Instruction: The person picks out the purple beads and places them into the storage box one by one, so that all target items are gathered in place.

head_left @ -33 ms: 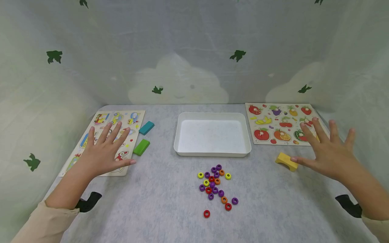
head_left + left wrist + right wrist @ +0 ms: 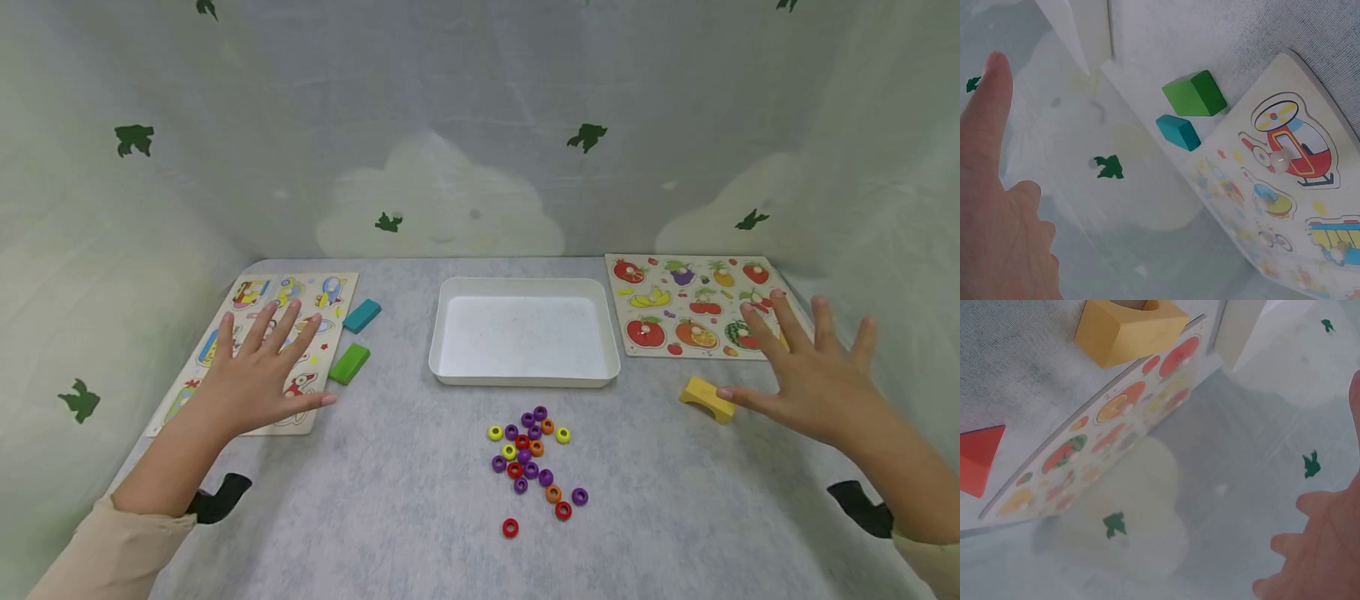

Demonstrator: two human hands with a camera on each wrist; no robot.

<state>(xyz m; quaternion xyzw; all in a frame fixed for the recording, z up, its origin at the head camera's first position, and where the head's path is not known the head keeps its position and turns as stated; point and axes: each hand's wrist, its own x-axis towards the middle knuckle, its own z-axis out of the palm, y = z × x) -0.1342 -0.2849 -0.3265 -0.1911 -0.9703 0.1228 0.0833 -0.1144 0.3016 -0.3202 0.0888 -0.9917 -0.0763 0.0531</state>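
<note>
My left hand [image 2: 258, 375] hovers with spread, straight fingers over a wooden vehicle puzzle board [image 2: 306, 421]; it holds nothing. Beside that board lie a teal block [image 2: 362, 316] and a green block [image 2: 349, 364], both also in the left wrist view. On the other side, my right hand [image 2: 821, 383] is spread as well, its fingertips overlapping a fruit puzzle board [image 2: 675, 317]. The right thumb tip overlaps one end of a yellow arched block [image 2: 705, 397] in the head view. A red block [image 2: 980, 459] shows only in the right wrist view.
A white rectangular tray [image 2: 525, 380] stands between the two boards. In front of it, purple, red, orange and yellow beads [image 2: 531, 471] lie scattered on the grey cloth. A pale curtain [image 2: 480, 125] with dark green bird shapes closes off the back and sides.
</note>
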